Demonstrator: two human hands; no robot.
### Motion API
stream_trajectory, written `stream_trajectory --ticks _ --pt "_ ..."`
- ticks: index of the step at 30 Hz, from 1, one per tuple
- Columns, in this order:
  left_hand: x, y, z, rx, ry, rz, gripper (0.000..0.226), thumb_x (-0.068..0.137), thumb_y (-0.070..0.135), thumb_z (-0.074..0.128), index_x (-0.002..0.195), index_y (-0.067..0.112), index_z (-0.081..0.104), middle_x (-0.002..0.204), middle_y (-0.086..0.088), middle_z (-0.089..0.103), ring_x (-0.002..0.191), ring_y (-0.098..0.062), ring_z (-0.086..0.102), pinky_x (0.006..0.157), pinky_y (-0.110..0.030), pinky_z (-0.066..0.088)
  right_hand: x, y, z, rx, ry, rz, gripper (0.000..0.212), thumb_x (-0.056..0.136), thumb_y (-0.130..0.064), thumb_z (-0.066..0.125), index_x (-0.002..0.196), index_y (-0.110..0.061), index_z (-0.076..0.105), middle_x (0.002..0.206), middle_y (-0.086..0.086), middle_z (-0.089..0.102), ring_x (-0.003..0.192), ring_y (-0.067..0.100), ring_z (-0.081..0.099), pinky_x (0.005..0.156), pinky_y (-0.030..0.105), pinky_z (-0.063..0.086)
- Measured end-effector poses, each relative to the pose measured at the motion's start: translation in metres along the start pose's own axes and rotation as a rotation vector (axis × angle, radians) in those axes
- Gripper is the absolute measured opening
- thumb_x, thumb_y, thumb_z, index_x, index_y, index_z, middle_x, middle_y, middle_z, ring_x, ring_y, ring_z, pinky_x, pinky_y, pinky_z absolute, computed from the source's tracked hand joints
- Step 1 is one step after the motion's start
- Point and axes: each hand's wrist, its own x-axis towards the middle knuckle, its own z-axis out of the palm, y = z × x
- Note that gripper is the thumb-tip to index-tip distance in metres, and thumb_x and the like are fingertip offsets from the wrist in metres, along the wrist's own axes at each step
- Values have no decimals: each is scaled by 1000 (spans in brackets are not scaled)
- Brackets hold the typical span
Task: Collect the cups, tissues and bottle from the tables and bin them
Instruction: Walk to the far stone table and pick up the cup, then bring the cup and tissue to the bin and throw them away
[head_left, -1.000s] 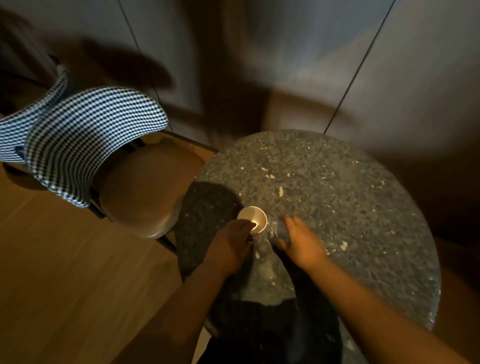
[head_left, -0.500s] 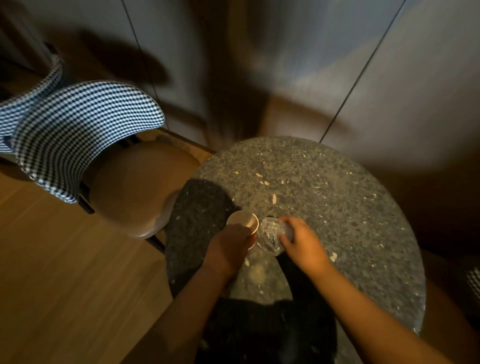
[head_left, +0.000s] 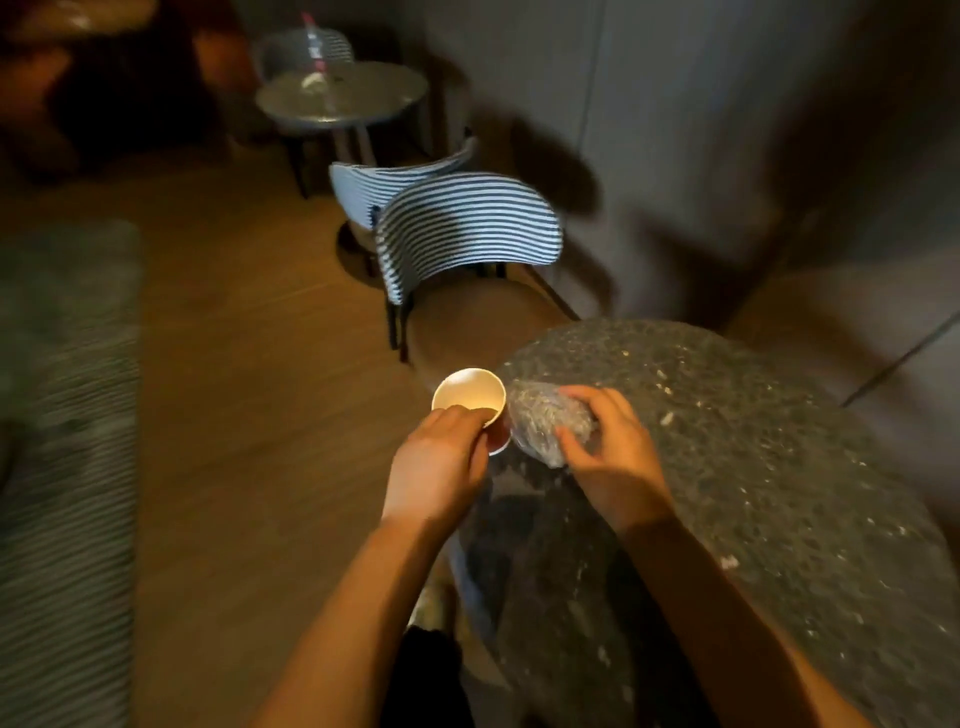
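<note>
Two cups are in the person's hands. The left hand (head_left: 436, 467) holds one paper cup (head_left: 467, 397) upright, just off the left edge of the near desk (head_left: 753, 493); its fingers (head_left: 457, 418) are curled round the cup's side near the rim. The right hand (head_left: 610, 454) holds one clear plastic cup (head_left: 540, 421), which looks crumpled, above the desk's edge and just beside the paper cup; its fingers (head_left: 589, 397) and thumb pinch it from both sides. No writing on either cup can be read.

One bottle (head_left: 314, 44) with a reddish label, too blurred to read, stands on the far desk (head_left: 363, 98), with a pale scrap (head_left: 311, 80) near it. Two striped chairs (head_left: 467, 228) stand back to back between the two round desks. A striped surface (head_left: 62, 493) fills the left edge, too blurred to name
</note>
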Motion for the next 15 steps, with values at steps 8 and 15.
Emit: stream_trajectory --ticks 8,15 --pt "-179 -37 -153 231 272 -342 23 76 7 67 98 13 65 87 -1 66 79 -25 60 57 -30 48 -77 -148 88 123 -359 -350 36 82 -9 66 115 -19 59 108 -9 51 98 0 49 86 6 33" --pt "-373 -59 -268 420 468 -683 33 73 8 73 104 13 64 94 -2 67 87 -25 63 66 -34 52 -197 -296 197 226 -641 -681 36 81 -8 66 113 -22 59 105 -9 54 97 2 51 83 4 33"
